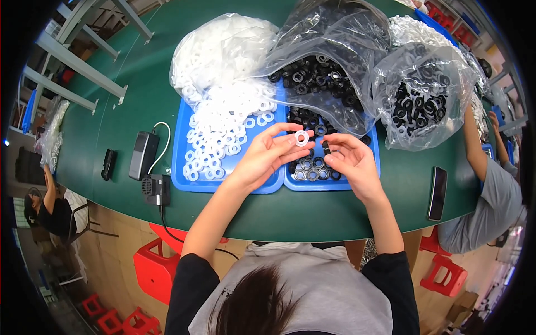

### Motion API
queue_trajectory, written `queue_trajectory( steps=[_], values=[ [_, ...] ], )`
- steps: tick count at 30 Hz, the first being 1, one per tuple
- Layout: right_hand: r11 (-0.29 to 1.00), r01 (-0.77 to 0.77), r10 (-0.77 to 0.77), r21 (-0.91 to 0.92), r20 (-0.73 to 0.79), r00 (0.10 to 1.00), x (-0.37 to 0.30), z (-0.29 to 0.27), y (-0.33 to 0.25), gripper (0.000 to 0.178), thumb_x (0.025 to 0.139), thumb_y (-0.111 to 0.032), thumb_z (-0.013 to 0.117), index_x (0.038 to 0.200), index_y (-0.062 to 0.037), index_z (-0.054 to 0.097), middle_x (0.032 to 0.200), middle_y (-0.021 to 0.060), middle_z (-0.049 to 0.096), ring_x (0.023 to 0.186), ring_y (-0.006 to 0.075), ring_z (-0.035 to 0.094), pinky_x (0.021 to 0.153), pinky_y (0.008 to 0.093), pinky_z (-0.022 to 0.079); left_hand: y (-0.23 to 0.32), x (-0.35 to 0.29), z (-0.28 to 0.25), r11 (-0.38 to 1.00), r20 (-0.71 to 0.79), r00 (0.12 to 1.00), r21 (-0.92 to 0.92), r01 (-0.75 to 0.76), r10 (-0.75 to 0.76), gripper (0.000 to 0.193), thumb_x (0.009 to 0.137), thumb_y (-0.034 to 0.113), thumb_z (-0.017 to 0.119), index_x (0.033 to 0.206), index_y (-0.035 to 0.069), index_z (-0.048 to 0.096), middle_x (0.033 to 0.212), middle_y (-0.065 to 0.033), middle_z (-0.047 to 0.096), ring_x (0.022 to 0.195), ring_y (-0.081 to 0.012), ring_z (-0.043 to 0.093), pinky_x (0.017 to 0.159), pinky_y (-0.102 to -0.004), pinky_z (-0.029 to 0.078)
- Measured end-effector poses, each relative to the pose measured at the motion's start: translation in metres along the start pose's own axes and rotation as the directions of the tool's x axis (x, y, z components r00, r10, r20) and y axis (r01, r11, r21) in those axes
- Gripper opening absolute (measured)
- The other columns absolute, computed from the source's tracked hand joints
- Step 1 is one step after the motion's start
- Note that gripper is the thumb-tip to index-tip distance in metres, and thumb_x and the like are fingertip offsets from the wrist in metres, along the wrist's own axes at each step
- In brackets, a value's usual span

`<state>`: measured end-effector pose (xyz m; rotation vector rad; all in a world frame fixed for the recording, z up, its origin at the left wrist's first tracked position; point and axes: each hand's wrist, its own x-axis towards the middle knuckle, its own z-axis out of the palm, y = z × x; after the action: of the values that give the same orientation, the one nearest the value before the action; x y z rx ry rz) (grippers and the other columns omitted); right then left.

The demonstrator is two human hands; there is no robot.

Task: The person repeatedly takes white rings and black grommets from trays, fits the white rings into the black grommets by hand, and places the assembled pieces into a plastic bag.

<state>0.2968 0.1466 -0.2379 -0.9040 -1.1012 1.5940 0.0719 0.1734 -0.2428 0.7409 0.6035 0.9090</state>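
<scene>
My left hand point(267, 154) pinches a white plastic ring point(302, 138) between thumb and fingertips, above the seam of two blue trays. My right hand point(347, 160) holds a small black ring point(325, 147) at its fingertips, just right of the white one and apart from it. The left blue tray point(181, 180) holds a heap of white rings point(226, 131) spilling from a clear bag. The right blue tray point(345, 184) carries loose black rings point(310, 168) under my hands.
Two clear bags of black rings point(321, 78) point(417, 103) lie at the back of the green table point(128, 106). A black power adapter point(143, 154), a small black box point(157, 190) and a dark phone point(437, 193) lie near the edge. Another person's arm point(474, 148) reaches in at right.
</scene>
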Motion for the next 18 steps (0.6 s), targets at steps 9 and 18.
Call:
queue_trajectory(
  steps=[9,18],
  values=[
    [0.487,0.454,-0.526,-0.746,0.165,0.835,0.000,0.016,0.009,0.046,0.073,0.002,0.077,0.117,-0.0043,0.064,0.110,0.0114,0.065,0.099,0.0298,0.062,0.085,0.0360,0.050,-0.018,-0.001,0.011,0.980,-0.010,1.000,0.196,0.018,-0.017,0.037,0.102,0.013,0.052,0.136,-0.003,0.052,0.126,-0.0124,0.062,0.116,-0.0185,0.061,0.101,-0.0338,0.051],
    [0.334,0.479,-0.644,-0.812,0.174,0.745,-0.001,0.022,0.014,0.051,0.069,0.000,0.080,0.118,-0.0048,0.066,0.099,0.0077,0.068,0.093,0.0268,0.061,0.081,0.0378,0.049,-0.022,-0.002,0.013,0.960,-0.006,0.996,0.267,-0.081,0.086,0.035,0.095,0.003,0.062,0.129,-0.004,0.057,0.125,-0.0134,0.063,0.110,-0.0155,0.063,0.096,-0.0278,0.052]
  ],
)
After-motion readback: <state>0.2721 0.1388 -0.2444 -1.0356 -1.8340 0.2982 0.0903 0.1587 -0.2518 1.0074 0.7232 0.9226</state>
